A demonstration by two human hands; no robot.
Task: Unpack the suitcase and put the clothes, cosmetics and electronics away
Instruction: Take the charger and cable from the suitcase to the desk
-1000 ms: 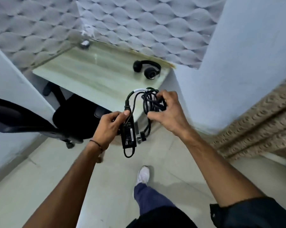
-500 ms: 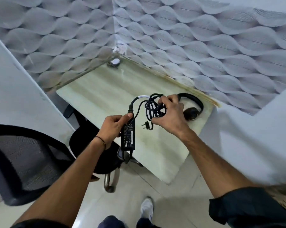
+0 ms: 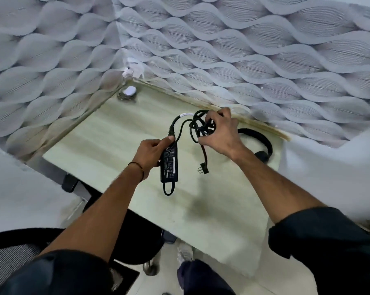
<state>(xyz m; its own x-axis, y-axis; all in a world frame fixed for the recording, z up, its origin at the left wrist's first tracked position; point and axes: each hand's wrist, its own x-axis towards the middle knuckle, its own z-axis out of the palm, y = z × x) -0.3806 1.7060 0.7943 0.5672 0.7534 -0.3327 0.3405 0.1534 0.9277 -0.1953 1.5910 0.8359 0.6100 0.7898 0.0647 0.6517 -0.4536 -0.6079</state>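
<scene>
I hold a black laptop charger over the pale wooden desk (image 3: 107, 150). My left hand (image 3: 152, 153) grips the top of the black power brick (image 3: 169, 165), which hangs upright with its label facing me. My right hand (image 3: 219, 133) grips the bundled black cable (image 3: 198, 126); a plug (image 3: 203, 170) dangles below it. Black headphones (image 3: 263, 147) lie on the desk at the right, partly hidden behind my right wrist.
A small white object (image 3: 129, 91) sits in the desk's far corner against the wave-patterned wall (image 3: 222, 50). A black office chair (image 3: 7, 252) stands at lower left, with a black stool seat (image 3: 137, 237) under the desk edge. White walls flank both sides.
I have stepped closer, so the desk now lies directly beneath my hands. The charger has moved forward over the desk top and the plug hangs lower.
</scene>
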